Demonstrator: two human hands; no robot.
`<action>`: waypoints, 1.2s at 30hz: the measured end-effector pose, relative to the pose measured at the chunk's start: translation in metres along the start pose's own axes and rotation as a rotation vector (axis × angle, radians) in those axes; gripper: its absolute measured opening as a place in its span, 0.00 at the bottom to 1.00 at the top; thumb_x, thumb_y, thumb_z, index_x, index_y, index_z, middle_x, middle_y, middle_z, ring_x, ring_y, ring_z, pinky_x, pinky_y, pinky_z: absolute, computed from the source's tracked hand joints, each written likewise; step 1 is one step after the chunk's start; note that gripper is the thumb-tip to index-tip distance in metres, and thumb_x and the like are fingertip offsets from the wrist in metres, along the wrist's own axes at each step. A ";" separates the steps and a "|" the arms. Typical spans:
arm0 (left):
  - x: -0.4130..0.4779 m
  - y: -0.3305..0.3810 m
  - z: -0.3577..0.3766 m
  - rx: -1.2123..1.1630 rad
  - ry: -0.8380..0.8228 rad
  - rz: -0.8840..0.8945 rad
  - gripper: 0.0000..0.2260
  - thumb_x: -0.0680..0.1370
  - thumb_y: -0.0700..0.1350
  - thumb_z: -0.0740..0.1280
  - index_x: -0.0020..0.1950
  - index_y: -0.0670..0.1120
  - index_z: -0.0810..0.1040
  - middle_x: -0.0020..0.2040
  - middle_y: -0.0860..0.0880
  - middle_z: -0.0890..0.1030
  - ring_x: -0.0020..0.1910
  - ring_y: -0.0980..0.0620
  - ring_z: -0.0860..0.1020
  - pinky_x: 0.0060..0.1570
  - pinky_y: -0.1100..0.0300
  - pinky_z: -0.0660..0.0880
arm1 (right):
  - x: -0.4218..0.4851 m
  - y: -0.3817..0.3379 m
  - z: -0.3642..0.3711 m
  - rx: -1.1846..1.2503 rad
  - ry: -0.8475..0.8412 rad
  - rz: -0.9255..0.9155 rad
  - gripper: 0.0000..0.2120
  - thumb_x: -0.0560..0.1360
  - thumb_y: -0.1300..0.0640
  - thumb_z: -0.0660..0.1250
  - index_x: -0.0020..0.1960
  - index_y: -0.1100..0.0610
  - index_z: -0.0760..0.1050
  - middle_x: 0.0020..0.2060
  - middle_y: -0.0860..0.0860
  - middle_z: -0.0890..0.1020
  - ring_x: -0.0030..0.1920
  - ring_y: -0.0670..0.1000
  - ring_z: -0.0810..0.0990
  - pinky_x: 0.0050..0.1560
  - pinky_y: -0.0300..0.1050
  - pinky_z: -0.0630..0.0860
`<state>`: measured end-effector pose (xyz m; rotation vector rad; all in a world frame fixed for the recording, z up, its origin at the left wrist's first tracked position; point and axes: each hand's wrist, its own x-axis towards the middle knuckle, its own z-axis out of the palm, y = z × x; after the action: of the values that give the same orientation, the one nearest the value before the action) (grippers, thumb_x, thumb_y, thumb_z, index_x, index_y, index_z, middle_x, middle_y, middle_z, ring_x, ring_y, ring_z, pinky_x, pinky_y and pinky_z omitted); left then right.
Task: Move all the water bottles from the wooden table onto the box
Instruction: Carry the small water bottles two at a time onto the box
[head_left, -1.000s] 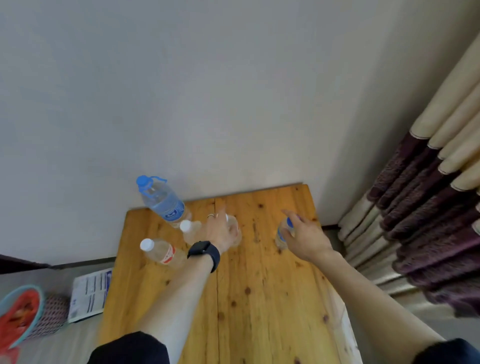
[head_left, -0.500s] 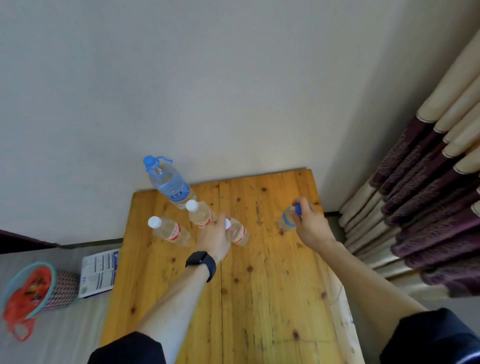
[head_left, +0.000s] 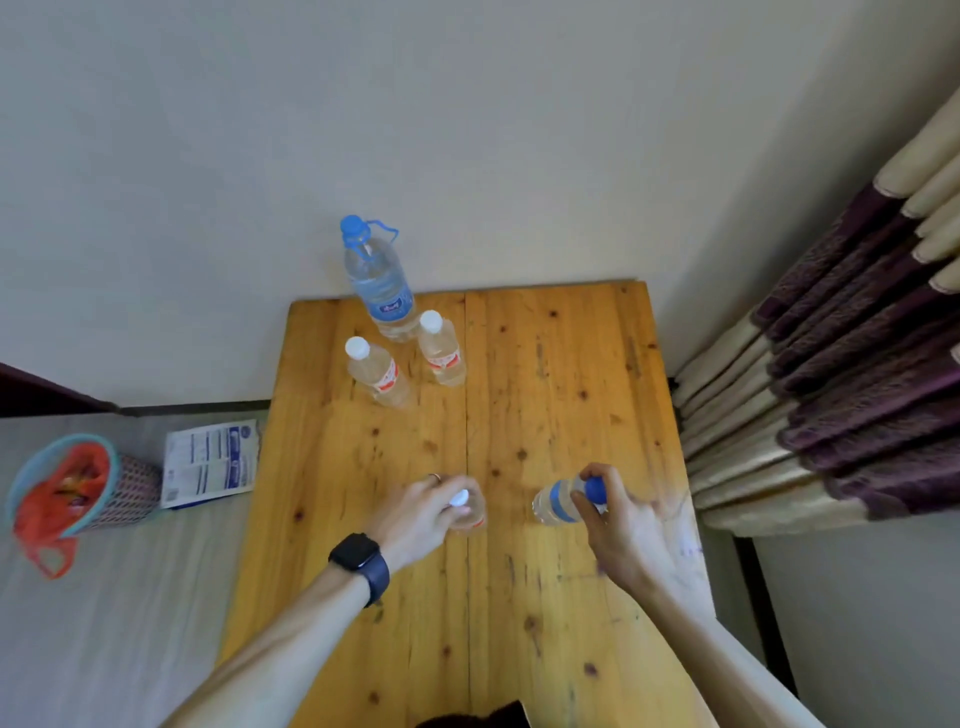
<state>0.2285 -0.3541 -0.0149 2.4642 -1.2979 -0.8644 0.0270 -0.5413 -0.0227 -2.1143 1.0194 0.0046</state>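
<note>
We have two bottles in hand: left grip (head_left: 415, 514) curled round top of held white-cap bottle (head_left: 465, 512), right grip (head_left: 628, 530) pinching small blue-cap bottle (head_left: 556, 503) at cap, bottle tilted. Both drawn back toward us since half second ago, now well apart from the three upright at far end of desk (head_left: 561, 374): large blue bottle (head_left: 379, 283), nearer white-cap bottle (head_left: 376, 371), farther white-cap bottle (head_left: 441, 351). We judge first pair under way, three left; box not in view

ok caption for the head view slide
Left hand holds a white-capped bottle, right hand a blue-capped bottle, at the wooden table; three bottles stand behind.
</note>
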 end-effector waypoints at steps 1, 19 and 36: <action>-0.006 -0.003 0.002 0.006 -0.014 0.022 0.11 0.84 0.50 0.61 0.65 0.59 0.74 0.61 0.54 0.78 0.36 0.56 0.72 0.33 0.61 0.68 | -0.005 -0.002 0.006 -0.016 -0.013 0.002 0.06 0.82 0.48 0.61 0.57 0.41 0.65 0.43 0.46 0.78 0.32 0.50 0.78 0.30 0.37 0.66; -0.029 -0.023 0.055 -0.170 0.197 0.015 0.24 0.78 0.57 0.67 0.73 0.55 0.68 0.68 0.53 0.76 0.68 0.52 0.72 0.55 0.54 0.78 | -0.037 0.008 0.058 0.065 0.087 0.052 0.22 0.78 0.44 0.67 0.68 0.50 0.68 0.61 0.47 0.78 0.54 0.55 0.81 0.50 0.51 0.78; -0.008 -0.005 0.086 -0.407 0.265 -0.326 0.22 0.69 0.65 0.71 0.59 0.60 0.72 0.53 0.58 0.81 0.50 0.55 0.80 0.41 0.62 0.76 | -0.017 0.011 0.075 0.310 0.029 0.222 0.29 0.66 0.43 0.80 0.60 0.43 0.69 0.47 0.40 0.80 0.46 0.41 0.80 0.39 0.33 0.72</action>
<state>0.1773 -0.3389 -0.0828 2.3807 -0.5736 -0.7467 0.0310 -0.4860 -0.0773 -1.7200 1.1851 -0.0704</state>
